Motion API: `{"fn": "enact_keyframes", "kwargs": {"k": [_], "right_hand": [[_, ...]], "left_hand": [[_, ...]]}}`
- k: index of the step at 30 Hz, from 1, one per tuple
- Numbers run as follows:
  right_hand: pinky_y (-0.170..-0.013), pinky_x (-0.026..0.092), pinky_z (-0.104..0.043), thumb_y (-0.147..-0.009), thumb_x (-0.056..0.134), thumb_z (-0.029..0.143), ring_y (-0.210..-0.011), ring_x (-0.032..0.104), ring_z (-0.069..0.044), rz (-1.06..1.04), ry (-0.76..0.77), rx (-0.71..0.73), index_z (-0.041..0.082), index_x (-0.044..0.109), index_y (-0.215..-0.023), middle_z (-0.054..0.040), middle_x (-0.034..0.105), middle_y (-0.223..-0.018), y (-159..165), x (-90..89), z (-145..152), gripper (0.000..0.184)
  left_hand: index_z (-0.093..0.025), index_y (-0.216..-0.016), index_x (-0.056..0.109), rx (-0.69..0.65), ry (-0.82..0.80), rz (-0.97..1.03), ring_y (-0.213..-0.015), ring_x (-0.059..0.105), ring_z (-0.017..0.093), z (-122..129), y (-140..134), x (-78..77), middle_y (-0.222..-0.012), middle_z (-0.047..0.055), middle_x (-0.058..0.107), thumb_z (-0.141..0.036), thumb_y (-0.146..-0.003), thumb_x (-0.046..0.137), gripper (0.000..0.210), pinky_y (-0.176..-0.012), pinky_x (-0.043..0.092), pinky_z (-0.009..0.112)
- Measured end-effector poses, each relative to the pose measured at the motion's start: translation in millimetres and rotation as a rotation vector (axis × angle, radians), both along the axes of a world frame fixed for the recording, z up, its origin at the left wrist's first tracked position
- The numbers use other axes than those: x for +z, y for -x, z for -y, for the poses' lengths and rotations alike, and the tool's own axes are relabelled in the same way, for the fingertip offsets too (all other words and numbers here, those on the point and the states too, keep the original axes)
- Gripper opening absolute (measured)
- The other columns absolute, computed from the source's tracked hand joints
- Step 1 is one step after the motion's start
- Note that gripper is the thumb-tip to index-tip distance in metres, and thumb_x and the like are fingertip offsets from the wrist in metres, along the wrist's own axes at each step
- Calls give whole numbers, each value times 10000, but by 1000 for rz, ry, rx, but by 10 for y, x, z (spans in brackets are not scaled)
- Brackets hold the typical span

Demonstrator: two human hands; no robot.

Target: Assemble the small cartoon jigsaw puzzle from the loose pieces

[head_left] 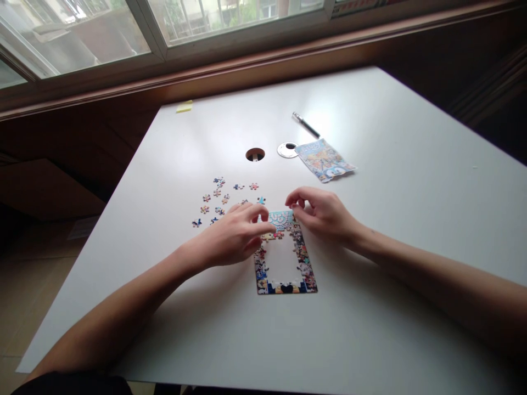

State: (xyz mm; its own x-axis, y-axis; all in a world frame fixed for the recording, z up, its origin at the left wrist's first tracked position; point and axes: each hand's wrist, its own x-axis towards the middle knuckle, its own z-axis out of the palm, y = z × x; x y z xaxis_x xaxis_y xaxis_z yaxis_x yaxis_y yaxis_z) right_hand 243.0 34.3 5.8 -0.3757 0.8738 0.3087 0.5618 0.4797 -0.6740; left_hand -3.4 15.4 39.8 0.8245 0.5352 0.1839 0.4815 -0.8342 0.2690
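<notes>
A jigsaw puzzle frame [307, 266] lies on the white table, its border joined around a bare middle. Light blue lettering runs along its top edge. Over the upper left of the puzzle hovers my left hand [236, 233], its thumb and fingers bent but apart, with nothing visible between them. My right hand [323, 214] is at the top right corner, index finger and thumb curled close together; whatever they may pinch is too small to make out. Several loose puzzle pieces [217, 193] are scattered beyond my left hand, some partly hidden by it.
A printed picture sheet [325, 159] lies past my right hand, with a dark pen [307, 125] behind it. Near them are a round hole [255, 154] in the table and a metal ring cover [287, 150]. A yellow sticky note [184, 106] is at the far left edge, below the window.
</notes>
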Motion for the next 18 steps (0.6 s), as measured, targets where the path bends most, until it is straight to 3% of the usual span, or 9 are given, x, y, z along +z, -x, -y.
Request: {"fn": "enact_keyframes", "kwargs": {"k": [4, 8, 12, 18], "right_hand": [[-568, 403, -265, -793, 539, 113, -579, 488, -109, -28, 33, 9, 183, 633, -888, 6, 608, -726, -15, -56, -46, 151], [-570, 389, -272, -800, 562, 144, -577, 465, -108, -74, 72, -32, 194, 550, -843, 23, 553, -697, -6, -47, -32, 67], [-584, 376, -283, -824, 553, 156, -599, 444, -112, -133, 124, -75, 205, 507, -825, 26, 526, -714, -3, -45, -36, 67], [-618, 379, -305, -846, 540, 152, -650, 446, -129, -218, 153, -107, 210, 501, -834, 22, 506, -734, -3, -84, -55, 72]], "left_hand": [[-196, -929, 544, 151, 42, 176, -829, 513, 171, -32, 119, 62, -904, 54, 570, -76, -830, 485, 166, -736, 462, 315], [-204, -771, 460, 258, -70, 299, -733, 432, 170, 85, 310, -114, -735, 18, 492, -60, -739, 504, 154, -697, 415, 330], [-206, -718, 396, 283, -74, 328, -697, 380, 175, 197, 437, -314, -695, 19, 431, -72, -695, 489, 165, -665, 367, 338], [-200, -703, 356, 223, 35, 425, -670, 349, 176, 135, 451, -323, -680, 24, 401, -83, -710, 435, 142, -647, 330, 342]]}}
